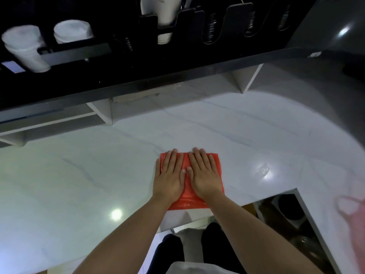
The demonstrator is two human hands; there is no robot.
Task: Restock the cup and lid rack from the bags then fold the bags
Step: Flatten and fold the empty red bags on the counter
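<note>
A folded red plastic bag (pixel 216 165) lies flat on the white marble counter (pixel 98 175), near its front edge. My left hand (pixel 169 175) and my right hand (pixel 203 173) rest palm down on it side by side, fingers straight, thumbs almost touching. Both hands cover most of the bag. The black cup and lid rack (pixel 177 26) stands at the back on a dark raised shelf. It holds a stack of white cups (pixel 167 14) in one slot and two stacks of white lids (pixel 25 48) at the left.
Several rack slots to the right show bare springs (pixel 211 28). A pale pink bag (pixel 353 210) lies blurred at the right edge. An opening in the counter (pixel 284 210) sits to the right of my hands, showing dark items below.
</note>
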